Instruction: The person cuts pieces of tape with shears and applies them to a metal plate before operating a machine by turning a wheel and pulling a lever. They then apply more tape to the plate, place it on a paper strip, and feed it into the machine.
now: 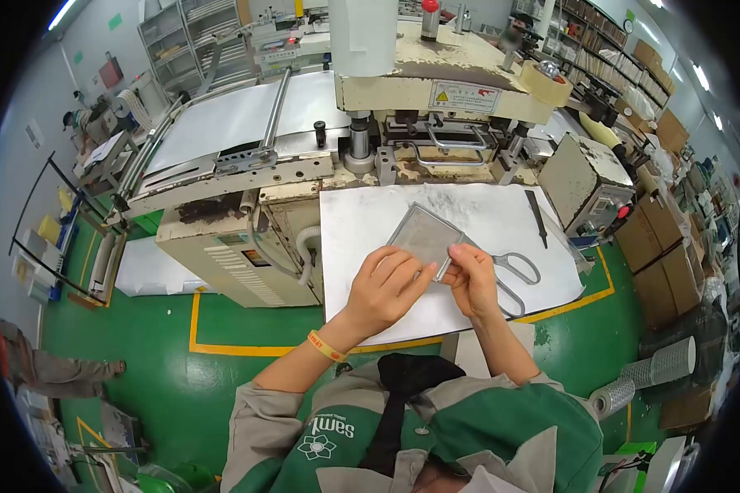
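Note:
A thin grey square sheet (426, 234) is held up over the white table (362, 230). My left hand (385, 287) grips its near edge with fingers curled, a yellow band on the wrist. My right hand (473, 279) pinches the sheet's near right corner. Silver scissors (516, 275) lie on the table just right of my right hand. A dark pen-like tool (538, 218) rests farther right on the white surface.
A large beige press machine (436, 90) stands behind the table, with a feed bed (230, 123) to its left. A control box (588, 185) sits at the right, with cardboard boxes (662, 271) and foil rolls (658, 366) beyond. Another person stands at far left (37, 366).

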Motion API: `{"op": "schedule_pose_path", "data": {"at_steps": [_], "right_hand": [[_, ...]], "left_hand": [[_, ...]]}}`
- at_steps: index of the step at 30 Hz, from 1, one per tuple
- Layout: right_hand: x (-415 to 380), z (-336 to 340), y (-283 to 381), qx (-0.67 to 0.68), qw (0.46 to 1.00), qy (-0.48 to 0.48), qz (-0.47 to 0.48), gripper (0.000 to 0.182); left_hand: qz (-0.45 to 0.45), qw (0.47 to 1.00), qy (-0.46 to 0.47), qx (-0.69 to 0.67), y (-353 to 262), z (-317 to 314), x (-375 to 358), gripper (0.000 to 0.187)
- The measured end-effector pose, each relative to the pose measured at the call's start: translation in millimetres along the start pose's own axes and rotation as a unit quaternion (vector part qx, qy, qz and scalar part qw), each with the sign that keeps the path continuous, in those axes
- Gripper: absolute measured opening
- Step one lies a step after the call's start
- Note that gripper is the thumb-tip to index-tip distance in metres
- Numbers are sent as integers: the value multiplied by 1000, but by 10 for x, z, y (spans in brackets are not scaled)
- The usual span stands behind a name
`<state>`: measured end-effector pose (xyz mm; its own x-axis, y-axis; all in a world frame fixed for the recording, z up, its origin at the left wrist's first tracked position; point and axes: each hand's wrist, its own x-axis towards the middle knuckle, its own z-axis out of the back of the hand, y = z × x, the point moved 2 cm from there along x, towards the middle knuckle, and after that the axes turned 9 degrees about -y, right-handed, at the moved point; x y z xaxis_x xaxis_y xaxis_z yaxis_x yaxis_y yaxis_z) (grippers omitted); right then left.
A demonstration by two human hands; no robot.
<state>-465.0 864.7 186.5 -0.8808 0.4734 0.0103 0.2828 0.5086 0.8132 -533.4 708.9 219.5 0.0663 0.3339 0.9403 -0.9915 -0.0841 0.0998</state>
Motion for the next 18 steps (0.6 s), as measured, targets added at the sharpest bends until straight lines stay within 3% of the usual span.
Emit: {"op": "schedule_pose_path", "data": {"at_steps": [6, 18], "right_hand": [[22, 24, 57, -10, 999, 34, 16, 18], [23, -3, 120, -80, 996, 23, 40, 22]], "left_hand": [[-6, 1000, -6, -1, -9, -1, 36, 33], [-10, 1000, 3, -8, 33, -3, -4, 23]]}}
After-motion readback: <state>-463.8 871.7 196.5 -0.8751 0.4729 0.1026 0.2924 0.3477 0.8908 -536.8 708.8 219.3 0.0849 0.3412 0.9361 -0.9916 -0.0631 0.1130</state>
